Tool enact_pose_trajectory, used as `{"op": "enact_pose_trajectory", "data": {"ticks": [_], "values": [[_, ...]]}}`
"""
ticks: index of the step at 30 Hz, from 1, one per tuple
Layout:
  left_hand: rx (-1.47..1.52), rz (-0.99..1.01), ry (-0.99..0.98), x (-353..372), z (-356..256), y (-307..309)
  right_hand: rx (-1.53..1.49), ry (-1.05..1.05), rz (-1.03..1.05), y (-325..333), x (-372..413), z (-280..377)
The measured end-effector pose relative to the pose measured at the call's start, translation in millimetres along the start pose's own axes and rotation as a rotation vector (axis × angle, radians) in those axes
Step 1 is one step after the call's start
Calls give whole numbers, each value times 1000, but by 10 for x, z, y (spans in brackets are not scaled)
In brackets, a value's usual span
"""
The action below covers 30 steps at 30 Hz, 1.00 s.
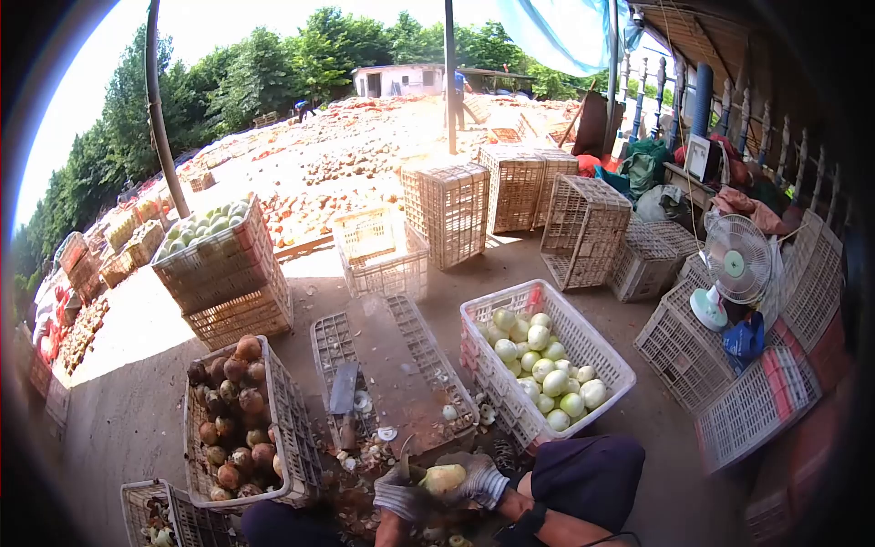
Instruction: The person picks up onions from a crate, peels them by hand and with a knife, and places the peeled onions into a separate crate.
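Both hands wear grey-and-white gloves, low in the middle of the view. My right hand [477, 478] is wrapped round a partly peeled, pale yellow-green onion [443, 479]. Beside its left end, my left hand [399, 490] is closed on a small tool whose thin curved blade [406, 448] sticks up; the handle is hidden. Ahead of the hands lies a worn board [392, 365] over a crate, with a cleaver [344, 388] and peel scraps on its left side. Brown onions fill a crate [285, 447] at left. Peeled pale onions lie in a white crate [592, 342] at right.
A stacked crate of green-white onions [210, 260] stands at back left. Empty crates [447, 214] line the back and right. A fan [736, 260] stands on crates at right. Two people [458, 84] are far off near a field of onions; a post [449, 118] rises ahead.
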State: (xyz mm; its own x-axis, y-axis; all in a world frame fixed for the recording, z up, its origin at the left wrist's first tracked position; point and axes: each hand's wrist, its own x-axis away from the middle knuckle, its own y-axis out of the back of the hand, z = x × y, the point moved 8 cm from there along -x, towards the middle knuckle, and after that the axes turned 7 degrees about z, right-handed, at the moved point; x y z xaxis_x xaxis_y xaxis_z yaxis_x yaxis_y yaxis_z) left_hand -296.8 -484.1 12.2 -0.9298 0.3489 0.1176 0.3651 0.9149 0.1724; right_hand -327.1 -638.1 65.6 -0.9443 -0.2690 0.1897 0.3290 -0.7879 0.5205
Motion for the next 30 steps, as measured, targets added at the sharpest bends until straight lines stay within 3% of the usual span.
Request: {"op": "enact_pose_trajectory", "data": {"ticks": [1, 7, 8, 9, 11, 12, 15, 18, 21, 23, 25, 27, 28, 30], "values": [[18, -33, -18, 5, -52, 13, 98, -28, 23, -28, -14, -24], [56, -59, -42, 54, -573, 6, -333, 17, -72, -63, 15, -225], [71, -82, 0, 167, -540, 63, -277, 52, -144, 10, 96, -200], [73, -58, -8, 141, -389, 63, -375, 39, -78, 43, 151, -64], [78, -70, -15, 214, -435, 95, -937, -81, 30, -137, 180, -203], [92, -71, -30, 213, -478, 108, -958, -27, 58, -102, 170, -118], [179, -60, -40, 142, -380, 137, -650, 150, -50, 96, 210, 39], [253, -111, -138, 115, -324, 221, -1013, 123, 57, 8, 177, -20], [310, -87, -125, 136, -215, 270, -1123, 83, 81, -31, 143, -8], [513, -122, -75, 119, -5, 277, -429, 166, -211, 107, 203, -192], [538, -152, 86, 102, -14, 296, -125, 217, -341, 207, 224, -173], [296, -133, 343, 127, -407, 402, -63, 238, -376, 357, 289, 78], [372, -95, 362, 122, -397, 355, 53, 247, -410, 461, 364, 304], [377, -47, 293, 176, -607, 277, -413, 184, -317, 369, 259, 71]]}}
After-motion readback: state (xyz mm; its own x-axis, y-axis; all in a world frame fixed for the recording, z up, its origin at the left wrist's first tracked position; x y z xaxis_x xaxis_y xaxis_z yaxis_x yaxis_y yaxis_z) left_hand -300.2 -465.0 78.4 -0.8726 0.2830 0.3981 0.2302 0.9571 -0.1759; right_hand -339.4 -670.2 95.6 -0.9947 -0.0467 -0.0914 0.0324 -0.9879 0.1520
